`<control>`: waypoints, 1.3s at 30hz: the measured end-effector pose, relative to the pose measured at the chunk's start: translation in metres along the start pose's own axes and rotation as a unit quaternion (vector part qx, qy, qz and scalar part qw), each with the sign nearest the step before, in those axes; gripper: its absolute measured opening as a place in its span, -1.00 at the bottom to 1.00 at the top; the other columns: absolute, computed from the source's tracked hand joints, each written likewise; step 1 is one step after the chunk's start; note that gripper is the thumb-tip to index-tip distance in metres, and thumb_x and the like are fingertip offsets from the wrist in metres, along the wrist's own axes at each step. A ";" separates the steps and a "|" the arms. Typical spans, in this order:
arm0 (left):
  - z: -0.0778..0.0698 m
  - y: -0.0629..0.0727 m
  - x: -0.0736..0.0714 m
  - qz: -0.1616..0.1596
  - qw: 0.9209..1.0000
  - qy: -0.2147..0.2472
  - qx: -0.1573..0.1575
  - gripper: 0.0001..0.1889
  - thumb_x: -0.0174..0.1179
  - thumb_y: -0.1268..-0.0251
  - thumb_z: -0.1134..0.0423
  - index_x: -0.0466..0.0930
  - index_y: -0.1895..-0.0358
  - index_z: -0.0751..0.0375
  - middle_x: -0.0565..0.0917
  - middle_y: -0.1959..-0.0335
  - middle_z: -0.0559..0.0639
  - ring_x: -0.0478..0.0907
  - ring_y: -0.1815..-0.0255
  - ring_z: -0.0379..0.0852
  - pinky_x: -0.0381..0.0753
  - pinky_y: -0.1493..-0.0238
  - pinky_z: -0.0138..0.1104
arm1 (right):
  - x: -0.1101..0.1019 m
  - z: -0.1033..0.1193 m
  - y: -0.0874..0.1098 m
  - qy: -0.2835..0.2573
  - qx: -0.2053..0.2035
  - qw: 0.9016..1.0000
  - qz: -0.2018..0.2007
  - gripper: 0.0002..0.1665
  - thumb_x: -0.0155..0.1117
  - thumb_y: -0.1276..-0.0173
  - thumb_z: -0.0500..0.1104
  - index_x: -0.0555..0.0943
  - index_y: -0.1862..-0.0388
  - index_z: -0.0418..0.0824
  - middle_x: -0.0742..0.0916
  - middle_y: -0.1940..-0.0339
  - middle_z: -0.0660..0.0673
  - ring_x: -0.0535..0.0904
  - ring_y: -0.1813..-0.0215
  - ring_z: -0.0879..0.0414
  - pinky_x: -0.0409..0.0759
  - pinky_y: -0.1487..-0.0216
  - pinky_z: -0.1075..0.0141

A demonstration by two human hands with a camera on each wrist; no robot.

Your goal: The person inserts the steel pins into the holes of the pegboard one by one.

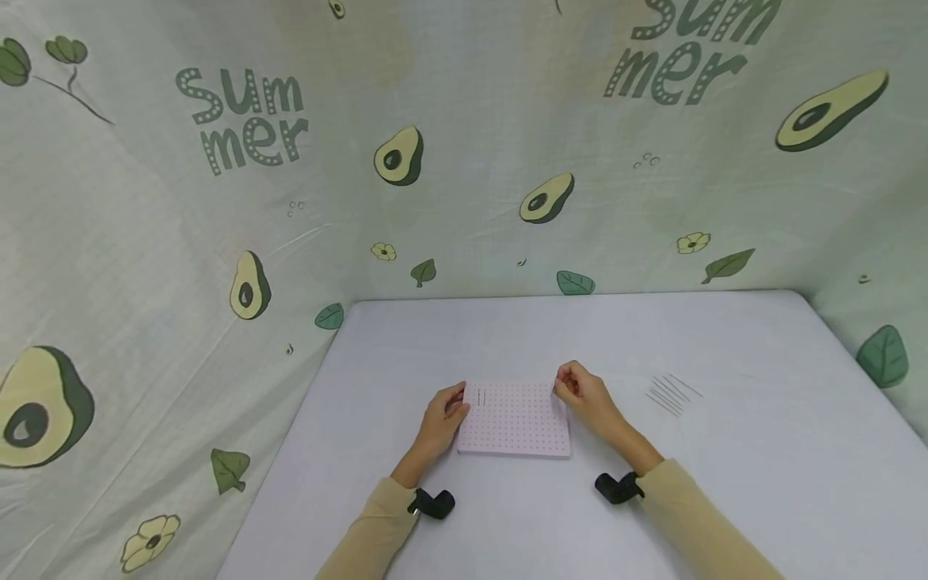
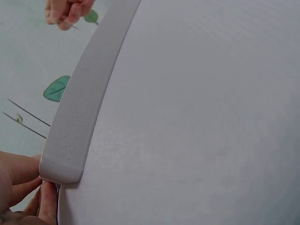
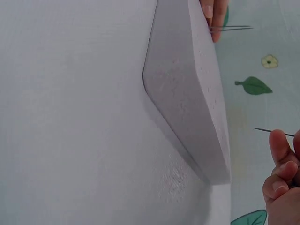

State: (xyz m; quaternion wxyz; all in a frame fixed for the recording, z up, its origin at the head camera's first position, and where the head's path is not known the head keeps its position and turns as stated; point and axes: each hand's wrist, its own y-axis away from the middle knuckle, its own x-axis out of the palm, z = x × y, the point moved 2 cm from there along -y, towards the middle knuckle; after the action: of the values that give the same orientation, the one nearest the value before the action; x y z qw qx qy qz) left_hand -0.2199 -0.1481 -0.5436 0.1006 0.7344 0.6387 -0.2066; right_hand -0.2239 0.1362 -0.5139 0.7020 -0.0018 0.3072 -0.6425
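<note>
A pale pink board (image 1: 515,427) with rows of small holes lies flat on the table. My left hand (image 1: 437,420) grips its left edge, fingers and thumb at the corner in the left wrist view. Two thin needle-like sticks (image 1: 484,397) stand upright in the board near its upper left. Over the upper right corner, my right hand (image 1: 586,399) pinches another thin needle-like stick (image 3: 262,129) between thumb and fingertips. Its tip points out past the fingers, apart from the board in the right wrist view.
Several loose thin sticks (image 1: 673,395) lie on the white table (image 1: 725,483) to the right of the board. A printed cloth (image 1: 471,105) with avocados and leaves hangs behind the table and at its sides.
</note>
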 end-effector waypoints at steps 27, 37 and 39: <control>0.003 -0.007 0.000 0.001 1.000 -0.003 0.024 -0.54 0.12 -0.45 0.46 0.35 -0.36 0.51 0.49 -0.18 0.34 0.44 -0.24 0.23 0.49 -0.31 -0.12 | 0.058 0.019 -0.024 -0.013 -0.055 0.995 0.077 -0.96 0.22 -0.40 -0.38 0.54 0.25 -0.31 0.52 0.48 0.06 0.36 0.41 0.23 0.38 0.45 0.45; 0.002 -0.002 -0.001 0.009 1.000 0.005 0.011 -0.52 0.11 -0.45 0.46 0.33 -0.38 0.50 0.47 -0.21 0.34 0.43 -0.28 0.21 0.48 -0.32 -0.19 | 0.077 0.024 -0.023 -0.018 -0.025 0.994 0.101 -0.95 0.21 -0.47 -0.30 0.56 0.20 -0.29 0.51 0.46 0.06 0.37 0.40 0.22 0.39 0.42 0.43; 0.003 -0.001 -0.002 0.007 1.000 0.009 0.019 -0.53 0.10 -0.45 0.47 0.32 -0.37 0.53 0.47 -0.21 0.36 0.43 -0.27 0.23 0.48 -0.32 -0.17 | 0.079 0.025 -0.023 -0.015 -0.028 0.994 0.101 -0.92 0.21 -0.48 -0.27 0.57 0.20 -0.30 0.52 0.46 0.06 0.37 0.40 0.21 0.40 0.42 0.43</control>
State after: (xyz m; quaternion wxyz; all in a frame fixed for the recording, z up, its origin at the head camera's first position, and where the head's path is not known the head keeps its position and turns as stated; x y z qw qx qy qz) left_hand -0.2219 -0.1506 -0.5451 0.0825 0.7424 0.6305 -0.2110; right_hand -0.2353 0.0510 -0.5182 0.7675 0.0000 0.3129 -0.5595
